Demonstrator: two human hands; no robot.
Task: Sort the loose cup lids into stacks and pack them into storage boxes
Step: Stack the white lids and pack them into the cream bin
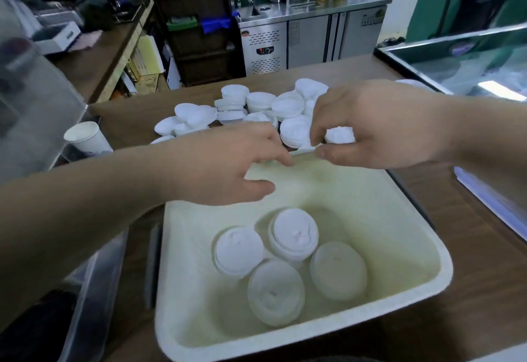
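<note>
Loose lids [288, 105] on the counter [137, 122] sit just past the box [328, 185], dead ahead. My right hand [379, 125] is nearest, pinching a lid [339, 135]; left hand [228, 162] slack, holding nothing.

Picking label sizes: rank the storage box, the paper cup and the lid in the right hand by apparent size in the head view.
1. storage box, clearly largest, though being nearest the camera inflates it.
2. paper cup.
3. lid held by the right hand, partly hidden by fingers.
</note>
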